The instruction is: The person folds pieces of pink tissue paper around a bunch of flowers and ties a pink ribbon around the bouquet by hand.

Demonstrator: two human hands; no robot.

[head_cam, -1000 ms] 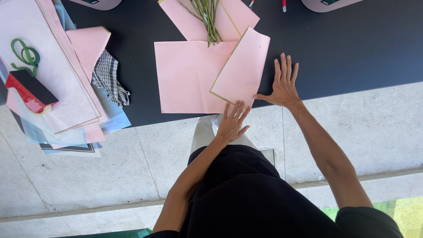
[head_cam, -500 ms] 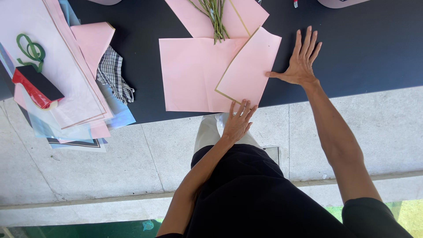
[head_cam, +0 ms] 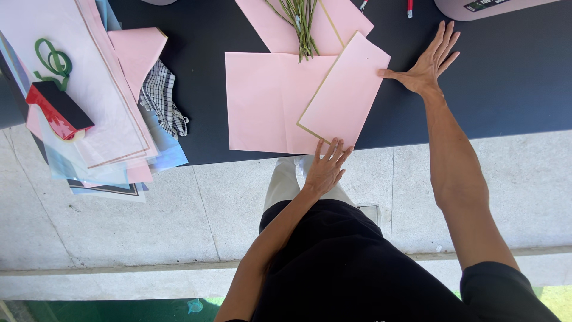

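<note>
The step in hand looks like squaring a tilted pink sheet point(head_cam: 345, 89) over a larger pink sheet point(head_cam: 268, 101) at the near edge of the black table point(head_cam: 506, 89), with a bunch of green stems point(head_cam: 301, 24) lying just beyond. The left hand point(head_cam: 328, 167) lies flat with fingers spread, its fingertips on the tilted sheet's near corner, while the right hand point(head_cam: 428, 62) is flat and open on the table, its thumb touching the sheet's right edge; neither hand clasps anything. Any further shift would call for light, even pressure from both hands so the paper slides without creasing.
</note>
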